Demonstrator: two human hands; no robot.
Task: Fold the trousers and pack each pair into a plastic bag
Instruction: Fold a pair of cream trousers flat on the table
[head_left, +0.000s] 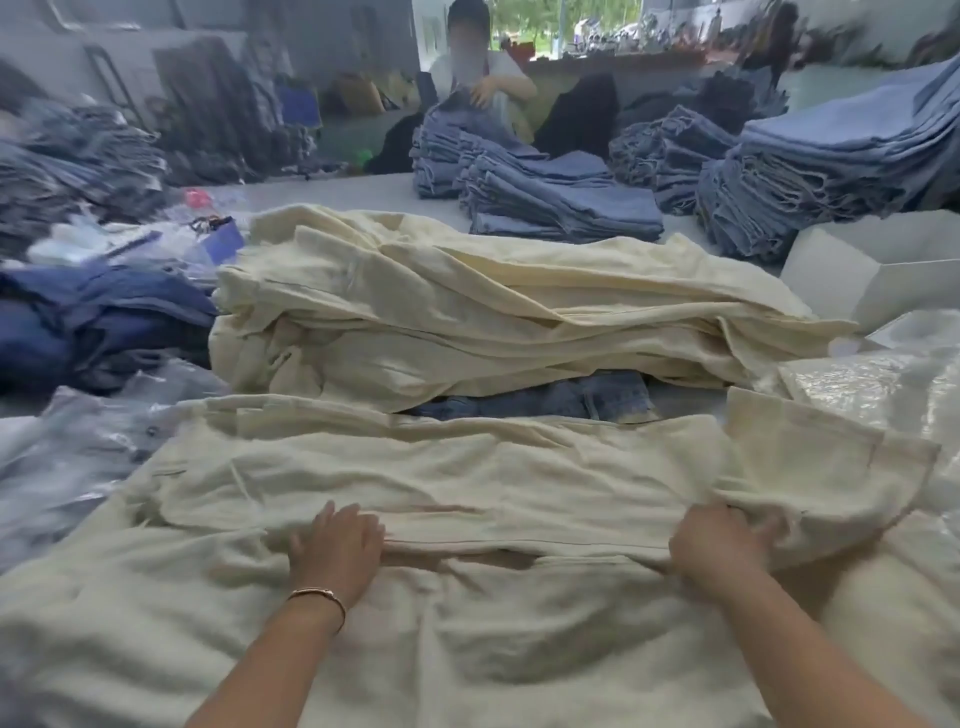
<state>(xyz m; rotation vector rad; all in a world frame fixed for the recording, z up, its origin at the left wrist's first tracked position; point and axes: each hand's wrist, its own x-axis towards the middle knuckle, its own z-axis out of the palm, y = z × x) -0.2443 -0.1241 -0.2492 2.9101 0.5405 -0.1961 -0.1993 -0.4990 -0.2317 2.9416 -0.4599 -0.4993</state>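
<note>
Lying at far left: a blurred stack of dark jeans (78, 156), and nearer, a heap of navy trousers (93, 322) with clear plastic bags (62, 457) spread below it on the desk (337, 192). Small clutter beside these, too blurred to name.

Pressing down on cream trousers (467, 467) at lower centre: left hand (335, 545), fingers fairly straight and spread, flat on the cloth beside a long folded edge; thin bracelet (319, 597) on that wrist. Spread across the near desk, these trousers, wrinkled, reaching from the left bags to the right ones.

Stacked just behind: a thick pile of cream trousers (493, 312), with a bit of blue denim (571, 400) peeking out under its front edge.

Sitting farther back, centre: another person (483, 78), hands on a stack of light blue jeans (545, 192). More such stacks (831, 171) to the right.

Gripping the same folded edge at lower right: right hand (722, 540), fingers curled into a bunch of cream cloth, lifting it a little.

Resting at far right: a white box (883, 270), and below it crinkled clear bags (883, 384).
</note>
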